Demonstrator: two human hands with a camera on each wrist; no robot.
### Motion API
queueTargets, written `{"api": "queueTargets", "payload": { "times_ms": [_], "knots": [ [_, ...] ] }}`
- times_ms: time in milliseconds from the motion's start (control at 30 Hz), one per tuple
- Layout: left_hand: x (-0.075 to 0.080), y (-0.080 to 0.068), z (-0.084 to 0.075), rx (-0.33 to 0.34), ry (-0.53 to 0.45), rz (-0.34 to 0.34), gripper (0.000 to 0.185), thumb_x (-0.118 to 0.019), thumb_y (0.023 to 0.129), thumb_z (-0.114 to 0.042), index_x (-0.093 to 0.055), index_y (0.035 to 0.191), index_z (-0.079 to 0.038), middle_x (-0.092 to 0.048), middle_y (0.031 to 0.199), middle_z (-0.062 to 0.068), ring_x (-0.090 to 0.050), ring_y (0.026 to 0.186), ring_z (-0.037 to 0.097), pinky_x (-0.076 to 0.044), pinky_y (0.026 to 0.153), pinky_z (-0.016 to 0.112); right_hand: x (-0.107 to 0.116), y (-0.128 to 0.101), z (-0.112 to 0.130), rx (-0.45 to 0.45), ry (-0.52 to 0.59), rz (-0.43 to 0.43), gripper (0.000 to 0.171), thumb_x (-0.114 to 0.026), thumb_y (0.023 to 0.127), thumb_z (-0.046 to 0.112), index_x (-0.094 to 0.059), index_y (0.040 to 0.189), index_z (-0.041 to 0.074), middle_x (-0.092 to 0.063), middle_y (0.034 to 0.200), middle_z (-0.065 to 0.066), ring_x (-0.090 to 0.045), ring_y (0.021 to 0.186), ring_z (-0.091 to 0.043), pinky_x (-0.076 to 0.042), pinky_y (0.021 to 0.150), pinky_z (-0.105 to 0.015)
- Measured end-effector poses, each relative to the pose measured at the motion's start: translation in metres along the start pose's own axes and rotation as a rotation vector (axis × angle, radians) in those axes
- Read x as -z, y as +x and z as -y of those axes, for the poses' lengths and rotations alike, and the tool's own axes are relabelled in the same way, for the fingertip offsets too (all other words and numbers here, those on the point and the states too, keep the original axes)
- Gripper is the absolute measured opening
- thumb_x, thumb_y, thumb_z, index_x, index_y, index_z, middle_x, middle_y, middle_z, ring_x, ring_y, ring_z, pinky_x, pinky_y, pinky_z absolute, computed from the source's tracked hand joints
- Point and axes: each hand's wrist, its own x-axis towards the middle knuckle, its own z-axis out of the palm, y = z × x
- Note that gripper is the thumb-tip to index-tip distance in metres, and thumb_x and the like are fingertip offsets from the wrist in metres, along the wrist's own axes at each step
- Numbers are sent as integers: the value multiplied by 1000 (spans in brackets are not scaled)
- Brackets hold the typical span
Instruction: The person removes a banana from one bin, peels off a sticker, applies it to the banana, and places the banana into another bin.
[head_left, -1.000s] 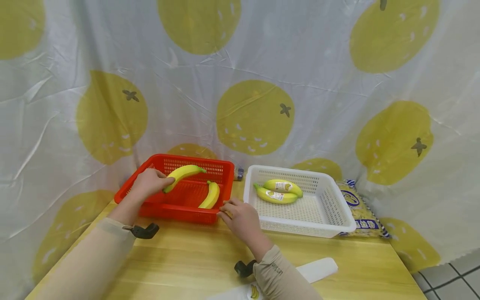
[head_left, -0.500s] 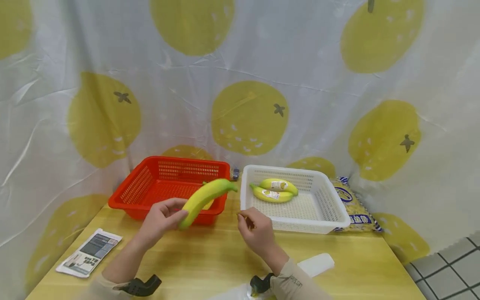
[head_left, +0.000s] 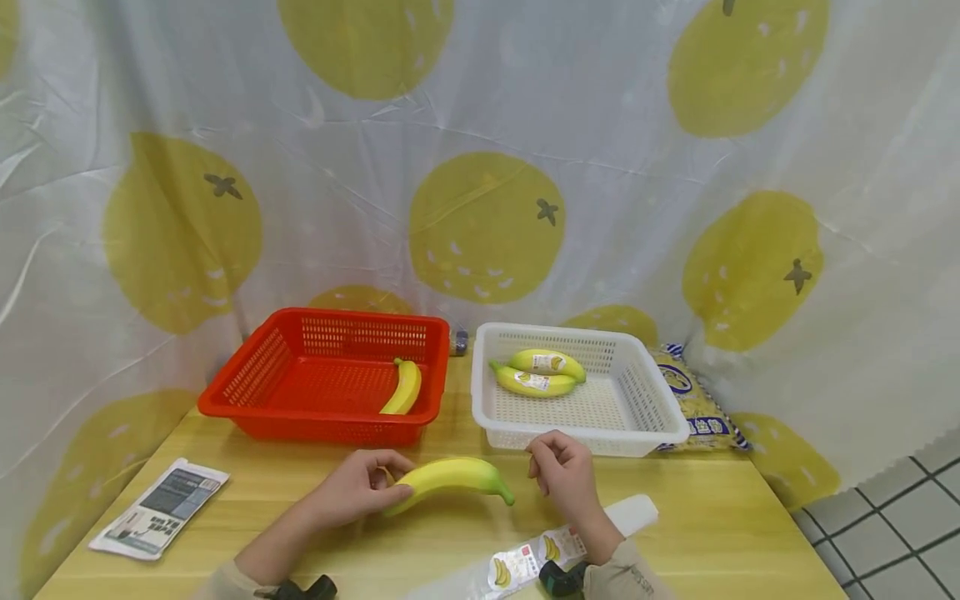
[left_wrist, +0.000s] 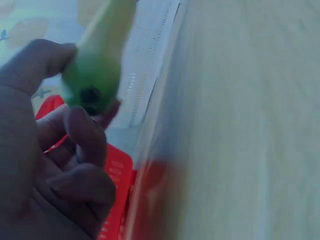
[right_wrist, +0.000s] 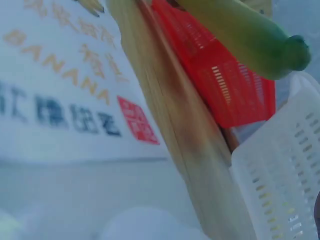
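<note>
My left hand [head_left: 358,490] grips one end of a yellow banana [head_left: 450,477] just above the wooden table [head_left: 420,542], in front of the baskets. In the left wrist view my fingers [left_wrist: 75,145] curl round the banana's green end [left_wrist: 92,75]. My right hand [head_left: 564,471] hovers just right of the banana's green tip, fingers curled, holding nothing; the right wrist view shows that tip [right_wrist: 260,40]. Another banana [head_left: 403,387] lies in the red basket [head_left: 247,392]. Two labelled bananas [head_left: 536,372] lie in the white basket [head_left: 660,417].
A strip of banana stickers [head_left: 525,558] lies on the table under my right wrist, large in the right wrist view [right_wrist: 70,100]. A printed leaflet [head_left: 157,507] lies at the left. A blue-and-yellow packet [head_left: 690,400] sits behind the white basket. A spotted curtain [head_left: 480,167] hangs behind.
My left hand lifted the banana out of the red basket and brought it down toward me in front of the baskets. My right hand left the red basket's rim and drew back beside it.
</note>
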Motion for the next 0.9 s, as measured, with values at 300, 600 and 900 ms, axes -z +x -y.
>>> {"api": "queueTargets", "payload": {
  "times_ms": [300,600,900],
  "knots": [
    [-1,0,9,47,140,-57,32,-81,90,-35,-74,115,-17,-68,83,-3,-53,54,5,-48,44,27,23,1,4,-227,-413,620,12,-78,91,26,-71,86,17,-64,74,11,-54,63,0,-47,56,-21],
    [-2,2,11,44,228,-59,32,-77,92,-41,-73,117,-21,-67,85,-7,-52,60,4,-48,56,25,15,-11,27,-185,-592,819,46,-101,58,33,-68,87,20,-57,82,11,-48,71,1,-46,67,-19],
    [-3,0,6,-18,313,-111,36,-78,91,-41,-72,119,-18,-68,95,-8,-52,63,2,-47,59,24,0,-11,33,-157,-541,873,37,-96,69,25,-61,80,19,-51,75,14,-42,63,3,-41,59,-17]
  ]
}}
